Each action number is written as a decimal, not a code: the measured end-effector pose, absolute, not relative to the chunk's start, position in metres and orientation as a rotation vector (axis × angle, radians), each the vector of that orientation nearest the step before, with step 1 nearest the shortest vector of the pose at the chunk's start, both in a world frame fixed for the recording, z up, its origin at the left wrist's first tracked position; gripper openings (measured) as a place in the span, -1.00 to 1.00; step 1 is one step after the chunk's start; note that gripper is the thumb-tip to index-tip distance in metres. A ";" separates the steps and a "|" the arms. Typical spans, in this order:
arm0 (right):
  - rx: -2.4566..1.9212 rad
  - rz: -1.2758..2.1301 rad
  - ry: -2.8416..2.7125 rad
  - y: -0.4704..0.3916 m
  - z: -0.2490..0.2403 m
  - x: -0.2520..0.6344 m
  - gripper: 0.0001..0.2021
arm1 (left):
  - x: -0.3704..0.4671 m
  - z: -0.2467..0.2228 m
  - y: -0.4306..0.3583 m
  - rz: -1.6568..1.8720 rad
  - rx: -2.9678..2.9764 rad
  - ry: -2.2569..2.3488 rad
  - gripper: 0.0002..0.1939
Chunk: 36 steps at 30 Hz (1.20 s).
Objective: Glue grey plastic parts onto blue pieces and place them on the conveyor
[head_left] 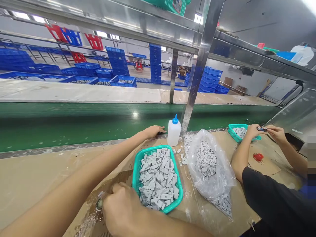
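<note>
Turquoise plastic forms the basket [134, 171] at the centre of my view, heaped with flat grey pieces [159, 177] up to its rim. My right hand [122, 209] is curled at its near left corner, with so little side room that the wrist crosses just in front of the rim. A small part [100, 203] shows at the outer side of those fingers; I cannot tell from here whether they grip it. My left hand [153, 131] reaches beyond the basket to the edge of the green belt [86, 121], fingers stretched forward over something dark; whether it is held, I cannot tell.

Just right of that hand, the white bottle [174, 134] with a blue cap stands upright, and the metal post [197, 72] rises right behind it, so the gap there is tight. Loose pieces and the clear plastic bag [209, 164] of grey parts border the basket's right side. Past the bag, a co-worker's two hands hold a small object near a second green basket [232, 134]. My broadest stretch of brown cardboard [49, 177] lies left of my left forearm, running up to the belt's edge.
</note>
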State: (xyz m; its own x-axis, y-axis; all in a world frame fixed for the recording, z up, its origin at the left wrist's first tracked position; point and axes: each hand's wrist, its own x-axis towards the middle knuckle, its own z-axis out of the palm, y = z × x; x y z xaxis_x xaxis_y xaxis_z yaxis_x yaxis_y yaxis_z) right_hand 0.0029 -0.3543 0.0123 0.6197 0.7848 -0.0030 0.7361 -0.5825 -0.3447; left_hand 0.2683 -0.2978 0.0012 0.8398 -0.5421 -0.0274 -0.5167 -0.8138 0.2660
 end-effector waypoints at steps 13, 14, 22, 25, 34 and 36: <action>-2.530 0.155 -1.129 -0.349 0.005 0.004 -0.78 | 0.176 0.013 -0.192 0.097 2.109 -0.154 -0.35; -2.525 0.161 -1.096 -0.349 0.006 0.003 -0.77 | 0.156 0.014 -0.183 0.096 1.997 -0.110 -0.31; -2.051 -0.150 -0.776 -0.353 -0.001 -0.007 -0.66 | 0.024 0.002 -0.140 0.108 1.228 0.317 -0.39; -1.834 -0.335 -0.725 -0.358 0.003 -0.005 -0.66 | 0.001 -0.004 -0.139 0.116 1.307 0.359 -0.44; -1.760 -0.373 -0.816 -0.362 0.014 -0.002 -0.60 | -0.025 -0.002 -0.168 -0.058 1.423 0.154 -0.75; -1.750 -0.337 -0.838 -0.362 0.014 -0.002 -0.59 | -0.027 -0.002 -0.171 -0.027 1.426 0.127 -0.76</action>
